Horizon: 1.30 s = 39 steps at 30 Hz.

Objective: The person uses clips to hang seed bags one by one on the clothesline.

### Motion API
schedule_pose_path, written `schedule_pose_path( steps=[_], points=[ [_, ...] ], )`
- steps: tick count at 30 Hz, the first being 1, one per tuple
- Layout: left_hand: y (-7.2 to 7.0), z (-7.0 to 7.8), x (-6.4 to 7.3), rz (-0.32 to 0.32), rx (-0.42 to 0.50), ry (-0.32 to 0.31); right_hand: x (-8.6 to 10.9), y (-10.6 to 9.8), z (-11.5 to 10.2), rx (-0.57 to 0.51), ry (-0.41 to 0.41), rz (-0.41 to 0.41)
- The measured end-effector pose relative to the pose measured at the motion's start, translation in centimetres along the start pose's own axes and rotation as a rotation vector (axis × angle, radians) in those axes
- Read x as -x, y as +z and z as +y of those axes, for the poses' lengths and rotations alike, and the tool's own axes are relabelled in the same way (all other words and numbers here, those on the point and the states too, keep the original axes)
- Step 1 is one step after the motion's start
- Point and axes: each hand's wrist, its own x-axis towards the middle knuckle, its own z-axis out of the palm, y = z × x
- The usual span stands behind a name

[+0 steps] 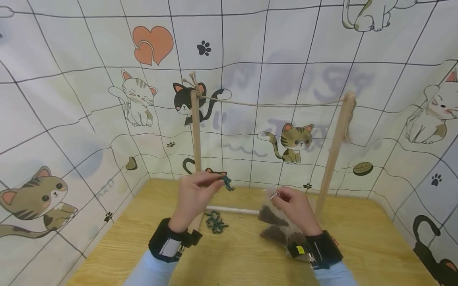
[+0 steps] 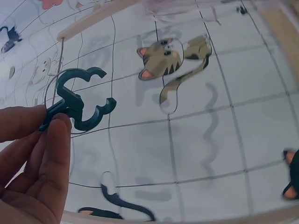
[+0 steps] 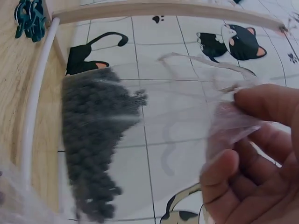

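Note:
My left hand [image 1: 196, 194] pinches a dark green plastic spring clip [image 2: 77, 105] by its handles, and the clip's curved jaws stand apart with nothing between them. The right hand [image 1: 297, 206] grips the gathered top of a clear plastic bag [image 1: 270, 215], which hangs above the table. Dark round pellets [image 3: 93, 140] fill the bag's lower part. A small pile of similar green clips [image 1: 215, 222] lies on the table, below and right of the left hand. Beneath the right hand rest more bags [image 1: 274, 233] of dark contents, partly hidden by the hand and wrist strap.
A wooden frame stands on the table [image 1: 229, 262], with a left post [image 1: 196, 135] and a right post [image 1: 334, 155]. Twine [image 1: 264, 105] is strung between the post tops. A white rod [image 1: 232, 209] runs low between the posts. Cat-printed cloth hangs behind and at both sides.

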Motion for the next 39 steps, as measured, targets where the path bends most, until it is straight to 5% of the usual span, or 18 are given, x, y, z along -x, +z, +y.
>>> schedule_pose_path(
  steps=[3,11,19,28,39],
  points=[
    [-0.6,0.6,-2.6,-0.015,-0.081,0.095,-1.5,0.3,-0.9,-0.053,-0.051,0.017],
    [-2.7,3.5,-10.3,-0.002,-0.268,0.227,-5.9,0.6,-4.3,-0.116,-0.164,-0.045],
    [-4.3,6.6,-16.4,0.007,-0.396,0.248,-8.5,-0.2,-10.0,-0.183,-0.195,-0.097],
    [-4.6,7.2,-19.5,-0.035,-0.523,0.137,-11.4,0.3,-11.3,-0.263,-0.207,-0.082],
    [-4.3,6.9,-20.6,-0.12,-0.569,-0.039,-13.5,0.7,-13.2,-0.321,-0.179,-0.02]
  ],
)
